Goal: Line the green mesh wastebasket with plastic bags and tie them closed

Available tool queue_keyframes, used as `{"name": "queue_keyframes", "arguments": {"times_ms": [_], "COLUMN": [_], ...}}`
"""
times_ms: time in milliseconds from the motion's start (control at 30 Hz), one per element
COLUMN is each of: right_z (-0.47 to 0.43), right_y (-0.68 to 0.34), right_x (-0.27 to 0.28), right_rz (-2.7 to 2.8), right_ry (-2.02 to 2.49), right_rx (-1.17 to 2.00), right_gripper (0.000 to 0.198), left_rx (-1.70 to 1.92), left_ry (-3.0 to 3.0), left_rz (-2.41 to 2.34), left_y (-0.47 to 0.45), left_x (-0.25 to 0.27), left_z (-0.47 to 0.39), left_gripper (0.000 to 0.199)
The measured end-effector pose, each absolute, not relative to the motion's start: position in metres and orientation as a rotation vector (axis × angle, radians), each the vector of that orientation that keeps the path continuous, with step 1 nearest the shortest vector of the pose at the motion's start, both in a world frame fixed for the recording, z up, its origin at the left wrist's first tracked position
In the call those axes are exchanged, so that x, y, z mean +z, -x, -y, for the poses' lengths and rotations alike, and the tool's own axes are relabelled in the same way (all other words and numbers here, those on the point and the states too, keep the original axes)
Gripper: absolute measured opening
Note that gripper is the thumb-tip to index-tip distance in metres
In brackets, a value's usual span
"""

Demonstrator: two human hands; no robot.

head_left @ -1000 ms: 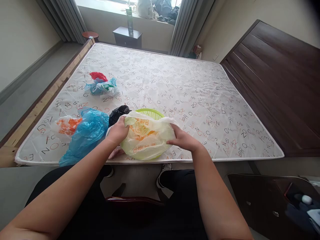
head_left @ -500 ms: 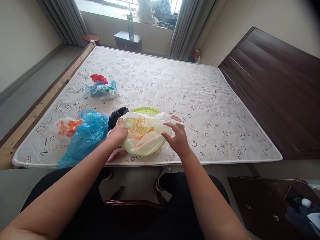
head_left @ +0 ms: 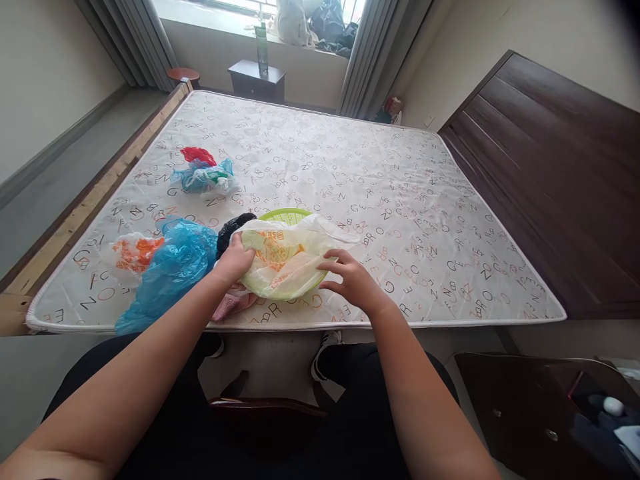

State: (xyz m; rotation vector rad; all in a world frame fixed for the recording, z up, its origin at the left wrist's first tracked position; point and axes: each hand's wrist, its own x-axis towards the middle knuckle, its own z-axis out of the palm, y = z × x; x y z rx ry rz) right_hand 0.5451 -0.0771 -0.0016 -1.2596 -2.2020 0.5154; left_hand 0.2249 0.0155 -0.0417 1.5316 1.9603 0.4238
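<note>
A thin white plastic bag [head_left: 280, 257] with orange print lies spread over a lime-green plastic basket [head_left: 287, 215]. Only the basket's far rim and parts of its edge show around it. My left hand [head_left: 234, 261] is closed on the bag's left edge, thumb uppermost. At the bag's right side is my right hand [head_left: 347, 280], its thumb and fingers apart and touching or nearly touching the bag near the basket's edge. A crumpled black bag [head_left: 235, 230] sits just beyond my left hand. Partly under my left wrist is a pink cloth-like thing [head_left: 233, 303].
On the patterned mattress [head_left: 425, 220], a large blue plastic bag [head_left: 177, 267] and an orange-and-white bag [head_left: 135, 253] lie to the left. Farther back is a bundle of red [head_left: 197, 156] and pale blue bags [head_left: 205, 177]. A dark headboard [head_left: 545, 180] stands at the right.
My right hand has come down and slightly left, letting the bag's upper right part go loose. The basket and bag have shifted slightly away from me, and more pink cloth shows.
</note>
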Motion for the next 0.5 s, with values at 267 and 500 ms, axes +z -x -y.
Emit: {"name": "queue_keyframes", "arguments": {"times_ms": [267,500], "right_z": [0.074,0.069], "right_y": [-0.552,-0.567], "right_x": [-0.005,-0.01], "right_rz": [1.957,2.133], "right_ry": [1.235,1.683], "right_rx": [0.498,0.731], "right_gripper": [0.011,0.007], "left_rx": [0.491,0.514], "left_ry": [-1.459,-1.396], "left_rz": [-1.913,-1.849], "left_y": [-0.223,-0.232], "left_x": [-0.043,-0.041], "left_z": [-0.022,-0.019], "left_gripper": [0.088,0.083]}}
